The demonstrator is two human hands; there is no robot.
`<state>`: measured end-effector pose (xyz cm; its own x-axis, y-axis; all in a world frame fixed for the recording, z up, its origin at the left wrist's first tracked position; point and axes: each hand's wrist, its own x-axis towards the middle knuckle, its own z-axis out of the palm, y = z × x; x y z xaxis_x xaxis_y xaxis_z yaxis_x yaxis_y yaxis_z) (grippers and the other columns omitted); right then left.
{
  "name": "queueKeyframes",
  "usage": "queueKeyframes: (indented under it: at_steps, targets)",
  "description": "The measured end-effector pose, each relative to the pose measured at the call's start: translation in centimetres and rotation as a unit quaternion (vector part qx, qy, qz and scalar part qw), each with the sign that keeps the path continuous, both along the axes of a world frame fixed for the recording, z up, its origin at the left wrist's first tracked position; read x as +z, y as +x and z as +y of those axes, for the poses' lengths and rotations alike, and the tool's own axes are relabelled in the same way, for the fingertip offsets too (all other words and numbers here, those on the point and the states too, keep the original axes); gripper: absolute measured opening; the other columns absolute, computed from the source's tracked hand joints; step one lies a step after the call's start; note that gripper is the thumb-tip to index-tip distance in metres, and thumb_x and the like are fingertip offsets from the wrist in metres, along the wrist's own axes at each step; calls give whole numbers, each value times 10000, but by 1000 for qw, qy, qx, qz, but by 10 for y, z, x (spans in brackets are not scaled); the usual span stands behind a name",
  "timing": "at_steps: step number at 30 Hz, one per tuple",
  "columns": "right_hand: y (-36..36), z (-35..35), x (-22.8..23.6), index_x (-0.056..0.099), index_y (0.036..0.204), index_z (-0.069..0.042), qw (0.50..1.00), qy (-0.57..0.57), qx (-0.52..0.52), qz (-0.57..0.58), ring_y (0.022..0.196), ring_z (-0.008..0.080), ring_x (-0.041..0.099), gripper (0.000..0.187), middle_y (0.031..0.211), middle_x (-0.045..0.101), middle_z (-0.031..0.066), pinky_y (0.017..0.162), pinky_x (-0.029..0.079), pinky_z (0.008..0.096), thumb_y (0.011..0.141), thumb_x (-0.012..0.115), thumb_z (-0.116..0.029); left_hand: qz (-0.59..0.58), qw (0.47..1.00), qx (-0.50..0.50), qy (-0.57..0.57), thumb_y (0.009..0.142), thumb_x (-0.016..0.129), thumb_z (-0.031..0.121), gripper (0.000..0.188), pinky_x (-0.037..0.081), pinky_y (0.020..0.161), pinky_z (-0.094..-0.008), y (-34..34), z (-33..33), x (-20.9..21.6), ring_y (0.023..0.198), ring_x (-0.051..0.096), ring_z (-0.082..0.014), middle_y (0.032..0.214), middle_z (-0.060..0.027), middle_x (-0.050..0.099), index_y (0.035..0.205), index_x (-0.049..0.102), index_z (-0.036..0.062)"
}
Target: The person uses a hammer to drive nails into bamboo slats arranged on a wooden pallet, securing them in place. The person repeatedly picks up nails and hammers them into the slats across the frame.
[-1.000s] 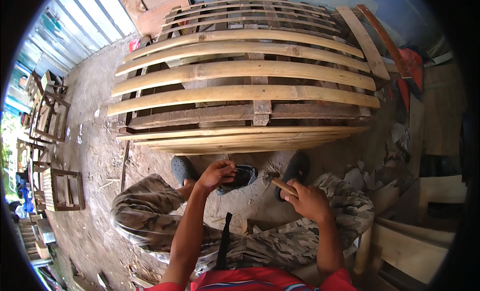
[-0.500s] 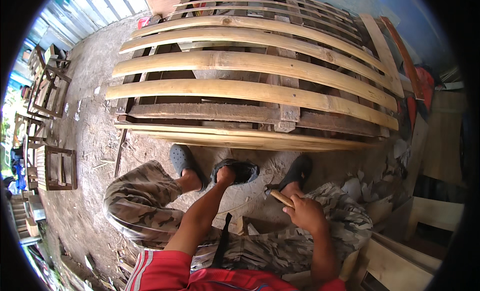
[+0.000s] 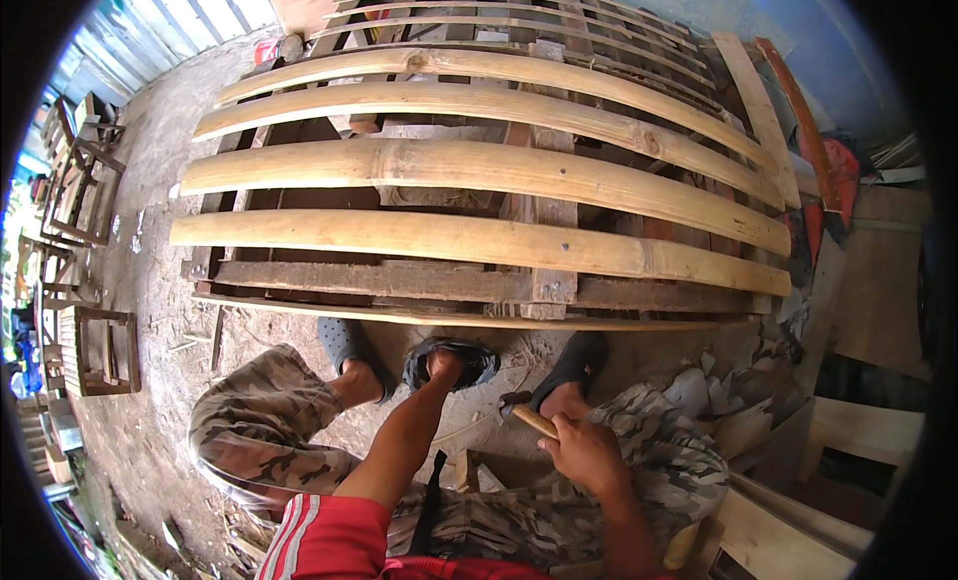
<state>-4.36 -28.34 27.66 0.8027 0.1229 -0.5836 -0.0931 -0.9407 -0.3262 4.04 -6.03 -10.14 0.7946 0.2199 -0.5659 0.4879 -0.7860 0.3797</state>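
My right hand [image 3: 589,455] grips a hammer [image 3: 536,422] by its wooden handle, low over my right leg, with the dark head pointing left toward my right shoe. My left hand [image 3: 443,364] reaches down into a black, crumpled-rimmed shallow container [image 3: 478,366] on the ground between my feet. Its fingers are hidden inside, and so are the contents. Just ahead of my feet stands a slatted bamboo frame; its nearest wide slat [image 3: 419,233] lies across dark wooden beams [image 3: 389,280], with nail heads showing on some slats.
My dark clogs [image 3: 349,350] sit close to the frame's near edge. Wooden chair-like pieces [image 3: 105,350] stand far left. Scraps and debris [image 3: 714,395] lie to the right, beside pale wooden furniture parts [image 3: 788,530]. Boards [image 3: 758,111] lean near the blue wall.
The whole view has shifted, so the frame shows lower and slightly left. My left hand stays in the black container, and my right hand still holds the hammer.
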Motion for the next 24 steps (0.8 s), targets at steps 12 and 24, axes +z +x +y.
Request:
queueKeyframes:
  at_steps: [12,24]
  targets:
    - [3,4,-1,613,991,-51,1000,4,23,8,730,415,696,339,784,699,182,665,539,522,936,662,-382,115,990,75,38,897,655,355,382,580,919,-468,28,-23,22,1130,698,-320,1196,-165,722,1179,731,108]
    - [-8,12,4,611,1035,-52,999,16,45,0,770,411,703,355,835,713,187,690,542,524,927,678,-383,63,978,-190,-52,929,638,253,317,594,872,-435,3,23,13,1033,723,-302,1147,-175,729,1159,717,49]
